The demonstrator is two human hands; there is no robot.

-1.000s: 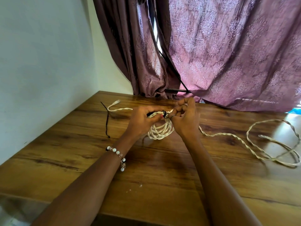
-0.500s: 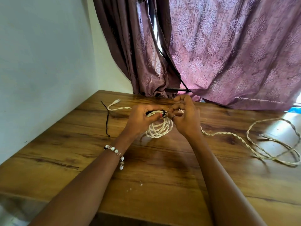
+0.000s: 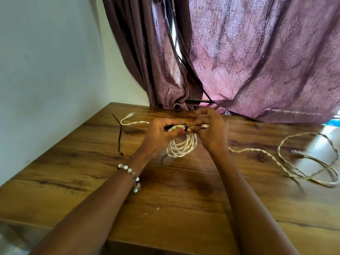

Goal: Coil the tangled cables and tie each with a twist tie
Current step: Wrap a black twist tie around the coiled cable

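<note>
The left hand (image 3: pixel 158 134) held the top of the coiled cable (image 3: pixel 182 147) with curled fingers, and its thumb pressed on the black twist tie (image 3: pixel 185 127) that went around the strands. The right hand (image 3: pixel 211 131) was just beside it, its fingers bent and pinching at the same tie. The coil hung a little above the wooden table (image 3: pixel 174 199), between both hands.

The risk, as I judged it, was that the tie could slip from the pinch before it was twisted enough; then the loops would spring open and the coil would fall apart. Also the loose cable (image 3: pixel 294 166) at the right seemed joined to the coil, so any pull on it could drag strands out.

The ends of the tie were hidden under the fingers, so I could not tell how many turns it had. A second black tie (image 3: pixel 120 137) lay near the wall
</note>
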